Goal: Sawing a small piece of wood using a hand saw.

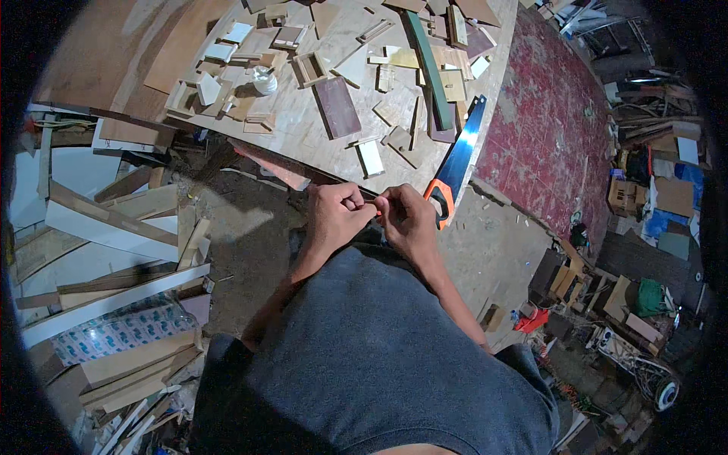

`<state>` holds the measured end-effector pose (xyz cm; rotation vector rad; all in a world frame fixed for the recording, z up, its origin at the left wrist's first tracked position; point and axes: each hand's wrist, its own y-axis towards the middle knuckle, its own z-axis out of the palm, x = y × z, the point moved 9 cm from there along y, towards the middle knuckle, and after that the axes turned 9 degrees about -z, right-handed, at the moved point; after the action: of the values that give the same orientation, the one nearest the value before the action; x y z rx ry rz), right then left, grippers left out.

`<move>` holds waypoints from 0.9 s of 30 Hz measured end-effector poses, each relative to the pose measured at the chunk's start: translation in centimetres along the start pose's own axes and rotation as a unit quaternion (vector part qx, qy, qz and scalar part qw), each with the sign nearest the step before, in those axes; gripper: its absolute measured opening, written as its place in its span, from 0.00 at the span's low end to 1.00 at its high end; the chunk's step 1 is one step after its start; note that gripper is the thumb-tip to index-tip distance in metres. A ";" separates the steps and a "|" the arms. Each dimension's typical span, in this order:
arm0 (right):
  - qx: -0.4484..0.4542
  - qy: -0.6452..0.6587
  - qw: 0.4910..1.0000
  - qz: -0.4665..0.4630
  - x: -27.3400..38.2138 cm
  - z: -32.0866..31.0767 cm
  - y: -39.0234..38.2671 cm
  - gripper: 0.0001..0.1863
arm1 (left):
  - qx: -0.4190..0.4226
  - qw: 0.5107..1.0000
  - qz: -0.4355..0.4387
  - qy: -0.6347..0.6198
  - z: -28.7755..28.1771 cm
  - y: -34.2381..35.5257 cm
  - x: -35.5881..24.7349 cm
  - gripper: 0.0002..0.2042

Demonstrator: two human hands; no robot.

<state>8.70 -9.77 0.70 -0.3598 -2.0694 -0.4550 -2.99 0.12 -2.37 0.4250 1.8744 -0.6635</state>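
Observation:
My left hand (337, 218) and my right hand (409, 220) meet in front of my body, just off the near edge of the wooden worktable (280, 148). Both have their fingers curled into a pinch, the fingertips almost touching. A tiny reddish spot shows between them, too small to name. To the right of my right hand lies a handsaw (457, 163) with an orange and black handle, its blade pointing away along the table's right edge. A small white-faced block (370, 158) and a dark brown panel (337, 108) lie on the table beyond my hands.
Wood offcuts, small wooden frames (309, 69), a long green strip (429, 72) and a white pot (264, 80) are spread over the table. Boards and a patterned plastic-wrapped bundle (125, 331) are piled on the left. Clutter lines the right, past a red floor area (546, 129).

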 end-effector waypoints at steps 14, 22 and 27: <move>-0.051 0.194 0.965 0.168 -2.9 0.7 -1.1 0.06 | 0.012 0.984 0.176 -0.022 -1.6 -1.9 -3.1 0.07; -0.040 0.212 0.964 0.154 -2.0 0.5 -0.8 0.06 | 0.016 0.985 0.165 -0.041 -2.3 -1.8 -2.7 0.04; -0.028 0.194 0.970 0.143 -1.7 0.3 -0.7 0.05 | 0.035 0.990 0.126 -0.054 -1.9 -1.2 -1.9 0.05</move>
<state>9.02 -10.35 -1.08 -0.5484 -1.5982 -0.3746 -4.29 0.36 0.27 0.6479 1.6634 -0.5708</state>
